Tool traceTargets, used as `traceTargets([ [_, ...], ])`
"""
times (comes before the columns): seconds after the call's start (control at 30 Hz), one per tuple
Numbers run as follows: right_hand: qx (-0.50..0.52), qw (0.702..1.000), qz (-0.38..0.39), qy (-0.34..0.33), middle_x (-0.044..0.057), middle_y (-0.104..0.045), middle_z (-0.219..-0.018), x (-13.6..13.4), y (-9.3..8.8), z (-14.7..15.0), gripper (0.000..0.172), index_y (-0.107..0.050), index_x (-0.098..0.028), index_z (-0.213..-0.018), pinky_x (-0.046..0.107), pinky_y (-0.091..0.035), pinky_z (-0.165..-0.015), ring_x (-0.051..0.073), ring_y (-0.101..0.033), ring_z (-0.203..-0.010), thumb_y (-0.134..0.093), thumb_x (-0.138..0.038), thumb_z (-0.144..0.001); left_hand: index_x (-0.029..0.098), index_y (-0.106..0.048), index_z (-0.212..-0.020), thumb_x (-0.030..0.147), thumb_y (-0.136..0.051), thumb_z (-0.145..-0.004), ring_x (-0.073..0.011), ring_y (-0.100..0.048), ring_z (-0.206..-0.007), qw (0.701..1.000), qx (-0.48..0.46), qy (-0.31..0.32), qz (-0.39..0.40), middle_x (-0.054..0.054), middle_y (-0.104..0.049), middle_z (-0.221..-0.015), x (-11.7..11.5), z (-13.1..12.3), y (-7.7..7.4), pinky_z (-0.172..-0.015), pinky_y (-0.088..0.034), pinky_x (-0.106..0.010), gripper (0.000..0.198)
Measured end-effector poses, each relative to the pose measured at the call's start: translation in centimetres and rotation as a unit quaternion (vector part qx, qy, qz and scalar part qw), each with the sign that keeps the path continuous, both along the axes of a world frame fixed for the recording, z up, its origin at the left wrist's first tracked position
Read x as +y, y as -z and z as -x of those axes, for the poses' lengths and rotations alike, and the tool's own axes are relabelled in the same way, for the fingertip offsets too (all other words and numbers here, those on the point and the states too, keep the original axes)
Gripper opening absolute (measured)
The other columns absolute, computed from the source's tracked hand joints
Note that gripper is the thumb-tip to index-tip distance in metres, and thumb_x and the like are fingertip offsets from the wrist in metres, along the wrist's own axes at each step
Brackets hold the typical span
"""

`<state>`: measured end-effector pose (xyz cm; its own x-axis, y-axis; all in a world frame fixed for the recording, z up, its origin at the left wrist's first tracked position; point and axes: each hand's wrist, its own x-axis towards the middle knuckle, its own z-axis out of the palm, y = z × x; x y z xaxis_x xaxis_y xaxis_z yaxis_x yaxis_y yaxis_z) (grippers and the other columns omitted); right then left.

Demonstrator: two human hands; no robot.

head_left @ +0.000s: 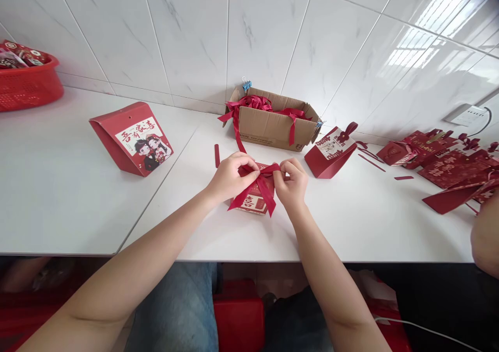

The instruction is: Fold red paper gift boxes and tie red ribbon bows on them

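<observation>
Evidently the work is well along on the small red box [255,203], which rests on the white table [195,237] just below and between the two hands. Its red ribbon [266,193] is already crossed and gathered into a bow shape at the top, with two cut tails spreading down over the printed front.

The left hand [234,175] pinches the ribbon near the bow's centre, thumb and fingertips nearly together; the right hand [290,183] is curled close, gripping the loop on its own side. What seems left is drawing the bow tight and evening it out, since neither loop is free of the fingers; how firm the knot is, I cannot tell.

Beyond both hands, the cardboard box [278,128] holds plenty of loose ribbon, one strand hanging toward the left hand. Just past the right hand, a red package [325,159] has a looped band at its top, and farther out on that side a cluster of red packages [446,167] sits with similar loops, apparently finished. Well out from the left hand, a larger red package [134,139] shows a bare hole near its top edge and no ribbon.
</observation>
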<state>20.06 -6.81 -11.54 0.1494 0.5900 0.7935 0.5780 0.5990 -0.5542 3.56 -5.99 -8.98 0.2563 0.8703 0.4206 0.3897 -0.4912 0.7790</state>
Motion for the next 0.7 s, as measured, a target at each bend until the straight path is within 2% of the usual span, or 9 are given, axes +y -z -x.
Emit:
traceTargets([
  [0.17,-0.008,1.0,-0.009,0.0,0.0,-0.046,-0.065,0.14,-0.01,-0.24,0.035,-0.028,-0.023,-0.056,0.029,-0.039,-0.056,0.013,-0.045,-0.06,-0.051,-0.018,-0.082,0.019,-0.068,-0.075,0.024,-0.062,-0.078,-0.0198,-0.062,-0.093,1.0,0.017,-0.004,0.003,-0.006,-0.064,-0.1,-0.14,-0.04,-0.08,-0.089,-0.049,-0.038,0.008],
  [0.53,-0.01,1.0,-0.006,0.002,0.0,-0.046,-0.066,0.33,0.39,-0.21,0.032,-0.028,-0.023,-0.057,0.028,-0.039,-0.055,0.013,-0.044,-0.06,-0.048,-0.016,-0.081,0.019,-0.067,-0.071,0.024,-0.063,-0.076,-0.02,-0.062,-0.094,0.999,0.023,-0.022,-0.002,-0.006,-0.063,-0.099,-0.12,0.01,-0.12,-0.091,-0.05,-0.037,0.008],
  [0.6,0.002,1.0,0.0,-0.004,0.0,-0.046,-0.066,0.35,0.43,-0.18,0.031,-0.028,-0.023,-0.058,0.028,-0.039,-0.055,0.013,-0.045,-0.061,-0.048,-0.016,-0.081,0.019,-0.067,-0.078,0.025,-0.062,-0.078,-0.0206,-0.062,-0.098,1.0,0.002,-0.008,-0.002,-0.006,-0.064,-0.102,-0.16,0.11,-0.06,-0.093,-0.049,-0.038,0.008],
  [0.7,0.027,1.0,0.014,-0.004,0.001,-0.046,-0.068,0.39,0.44,-0.13,0.03,-0.028,-0.023,-0.058,0.028,-0.04,-0.055,0.014,-0.046,-0.063,-0.048,-0.016,-0.079,0.021,-0.064,-0.102,0.022,-0.058,-0.078,-0.0216,-0.059,-0.111,0.997,-0.056,0.008,0.044,-0.007,-0.064,-0.114,-0.15,0.45,-0.1,-0.097,-0.048,-0.039,0.025],
])
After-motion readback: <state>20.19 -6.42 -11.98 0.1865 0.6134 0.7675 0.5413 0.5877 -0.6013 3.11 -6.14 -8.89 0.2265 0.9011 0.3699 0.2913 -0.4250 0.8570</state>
